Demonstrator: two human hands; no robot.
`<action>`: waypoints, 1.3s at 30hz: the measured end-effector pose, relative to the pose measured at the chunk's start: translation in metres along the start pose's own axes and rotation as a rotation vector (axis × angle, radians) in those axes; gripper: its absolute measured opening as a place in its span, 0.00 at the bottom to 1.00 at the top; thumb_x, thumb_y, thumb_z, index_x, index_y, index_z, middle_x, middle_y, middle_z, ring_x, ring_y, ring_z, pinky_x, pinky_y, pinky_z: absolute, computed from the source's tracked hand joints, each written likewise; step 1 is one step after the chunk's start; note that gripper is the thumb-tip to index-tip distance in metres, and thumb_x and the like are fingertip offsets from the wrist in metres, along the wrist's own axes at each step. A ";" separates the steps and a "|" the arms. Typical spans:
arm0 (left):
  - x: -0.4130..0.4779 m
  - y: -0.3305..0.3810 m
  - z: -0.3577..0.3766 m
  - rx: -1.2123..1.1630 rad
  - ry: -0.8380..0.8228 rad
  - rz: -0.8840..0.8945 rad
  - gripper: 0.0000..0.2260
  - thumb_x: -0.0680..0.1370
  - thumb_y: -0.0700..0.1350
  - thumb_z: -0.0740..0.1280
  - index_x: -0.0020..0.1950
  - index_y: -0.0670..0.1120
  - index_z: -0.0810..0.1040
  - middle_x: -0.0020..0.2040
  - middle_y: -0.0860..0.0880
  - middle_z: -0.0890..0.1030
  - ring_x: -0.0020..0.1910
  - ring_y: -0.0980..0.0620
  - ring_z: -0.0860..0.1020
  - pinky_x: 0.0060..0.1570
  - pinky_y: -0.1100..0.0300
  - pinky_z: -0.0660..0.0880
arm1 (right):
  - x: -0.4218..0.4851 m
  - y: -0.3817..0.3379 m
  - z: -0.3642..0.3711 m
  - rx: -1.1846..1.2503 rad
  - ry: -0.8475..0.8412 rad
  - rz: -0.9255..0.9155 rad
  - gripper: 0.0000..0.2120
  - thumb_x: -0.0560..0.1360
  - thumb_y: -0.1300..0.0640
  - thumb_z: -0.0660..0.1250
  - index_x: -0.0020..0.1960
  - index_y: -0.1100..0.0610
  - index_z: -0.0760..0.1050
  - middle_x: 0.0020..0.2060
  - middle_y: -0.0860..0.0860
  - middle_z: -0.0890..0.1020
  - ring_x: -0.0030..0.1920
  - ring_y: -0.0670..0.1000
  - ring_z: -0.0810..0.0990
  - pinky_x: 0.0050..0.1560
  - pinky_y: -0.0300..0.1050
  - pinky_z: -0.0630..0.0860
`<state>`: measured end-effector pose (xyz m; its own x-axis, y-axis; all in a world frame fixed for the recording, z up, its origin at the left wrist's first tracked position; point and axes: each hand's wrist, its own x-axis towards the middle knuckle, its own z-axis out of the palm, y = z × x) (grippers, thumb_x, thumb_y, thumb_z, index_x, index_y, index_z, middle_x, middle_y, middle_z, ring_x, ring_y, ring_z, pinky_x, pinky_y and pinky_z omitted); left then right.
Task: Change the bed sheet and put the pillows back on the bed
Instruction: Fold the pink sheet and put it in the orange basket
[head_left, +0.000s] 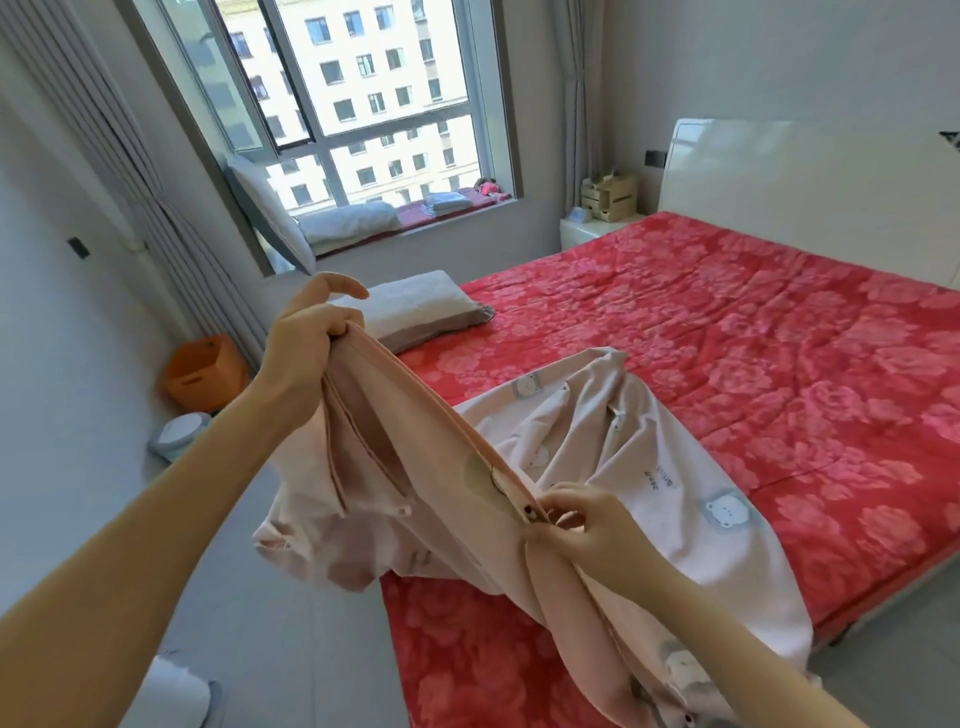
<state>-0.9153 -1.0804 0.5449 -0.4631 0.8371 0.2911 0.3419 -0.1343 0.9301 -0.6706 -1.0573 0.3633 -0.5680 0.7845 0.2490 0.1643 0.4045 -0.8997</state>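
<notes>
Red floral bed (727, 338): pale pink bear-print sheet (441, 499), hem taut from left hand (306, 338) down to nearer right hand (587, 525); both grips pinch it.

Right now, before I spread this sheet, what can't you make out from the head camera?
Head view:
pink sheet: lower end cut off by the bottom edge; its own folds hide the corners.
Lettering on it: too small to read.
bed: far right side cut off by the right edge.
right hand: fingertips partly tucked under the hem.
Pink object on the window ledge: too small to identify.
</notes>
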 end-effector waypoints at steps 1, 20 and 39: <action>0.005 0.001 0.001 0.002 -0.015 -0.006 0.17 0.67 0.31 0.54 0.44 0.48 0.77 0.30 0.43 0.68 0.30 0.47 0.65 0.28 0.59 0.63 | 0.003 0.005 -0.004 0.022 -0.020 0.002 0.09 0.71 0.63 0.72 0.41 0.48 0.83 0.37 0.47 0.82 0.40 0.47 0.79 0.42 0.38 0.77; -0.017 -0.109 -0.029 0.000 -0.249 -0.268 0.16 0.67 0.32 0.52 0.47 0.43 0.75 0.25 0.50 0.67 0.23 0.55 0.62 0.21 0.67 0.62 | 0.101 0.095 0.042 -0.592 -0.111 0.126 0.06 0.77 0.58 0.63 0.50 0.53 0.79 0.43 0.53 0.83 0.47 0.55 0.79 0.41 0.45 0.67; 0.023 -0.131 -0.014 -0.119 -0.158 -0.437 0.19 0.73 0.29 0.49 0.55 0.44 0.72 0.25 0.52 0.71 0.23 0.56 0.72 0.25 0.67 0.70 | 0.005 0.118 0.115 -0.169 0.037 -0.066 0.13 0.73 0.42 0.67 0.43 0.50 0.83 0.39 0.41 0.81 0.40 0.41 0.78 0.40 0.42 0.75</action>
<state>-0.9826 -1.0510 0.4326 -0.4094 0.8979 -0.1618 0.0425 0.1959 0.9797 -0.7465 -1.0599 0.2167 -0.5525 0.7690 0.3217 0.2623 0.5267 -0.8086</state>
